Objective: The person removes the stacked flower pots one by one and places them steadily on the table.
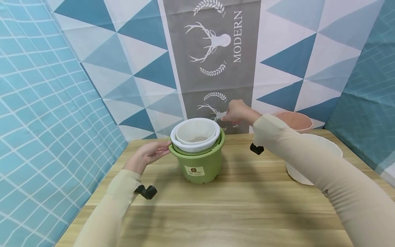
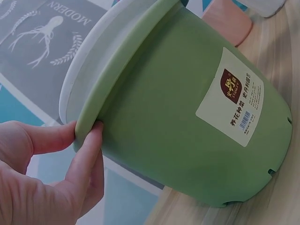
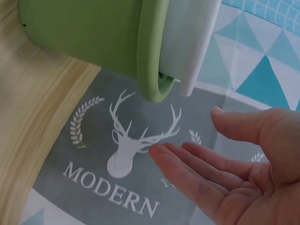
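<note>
A green flowerpot with a paper label stands upright on the wooden table. Nested inside it is a white pot, and a smaller whitish pot sits within that one. My left hand pinches the green rim at its left side, thumb on the outer edge and fingers beneath, as the left wrist view shows. To the right of the stack and above it, my right hand is in the air. In the right wrist view its fingers are loosely extended, apart from the rim, holding nothing.
On the right of the table stand a large whitish pot and a pinkish pot, both partly behind my right forearm. A patterned cloth backdrop rises behind the table, with blue tiled sheeting on the left.
</note>
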Available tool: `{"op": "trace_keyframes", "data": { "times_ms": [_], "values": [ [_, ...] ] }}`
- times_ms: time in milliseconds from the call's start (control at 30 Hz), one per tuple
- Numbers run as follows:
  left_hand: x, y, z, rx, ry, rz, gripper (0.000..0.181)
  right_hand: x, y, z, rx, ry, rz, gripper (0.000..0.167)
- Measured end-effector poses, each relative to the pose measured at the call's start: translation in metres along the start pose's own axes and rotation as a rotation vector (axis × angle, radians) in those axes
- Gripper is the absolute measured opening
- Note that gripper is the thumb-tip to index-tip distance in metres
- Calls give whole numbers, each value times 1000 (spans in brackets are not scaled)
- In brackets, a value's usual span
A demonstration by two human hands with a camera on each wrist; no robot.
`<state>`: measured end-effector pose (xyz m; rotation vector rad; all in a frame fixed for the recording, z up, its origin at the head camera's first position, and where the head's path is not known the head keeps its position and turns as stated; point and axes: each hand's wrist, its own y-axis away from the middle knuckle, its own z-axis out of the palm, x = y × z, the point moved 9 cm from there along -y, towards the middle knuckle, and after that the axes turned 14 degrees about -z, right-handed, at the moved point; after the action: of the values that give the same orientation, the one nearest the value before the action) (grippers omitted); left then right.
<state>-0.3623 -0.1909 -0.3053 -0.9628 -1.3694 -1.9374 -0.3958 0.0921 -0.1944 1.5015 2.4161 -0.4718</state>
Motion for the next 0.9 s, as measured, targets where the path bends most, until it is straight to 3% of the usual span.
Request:
{"op": "trace_keyframes", "data": {
  "times_ms": [233,400,533,700,900],
  "values": [
    [-3,5,-11,1,25,-3,25,-21,-16,22,-54,36,-28,40],
    [-4,6,-13,-15,40,-7,34,-35,-23,33,-50,14,-17,29],
    [-3,8,-15,-13,33,-2,34,-43,-23,35,-45,28,-1,27],
    [0,11,-14,-16,27,8,17,-48,-22,33,-53,69,46,25],
    [0,12,-17,-25,33,13,11,-60,-29,37,-48,114,-4,26]
  ]
}}
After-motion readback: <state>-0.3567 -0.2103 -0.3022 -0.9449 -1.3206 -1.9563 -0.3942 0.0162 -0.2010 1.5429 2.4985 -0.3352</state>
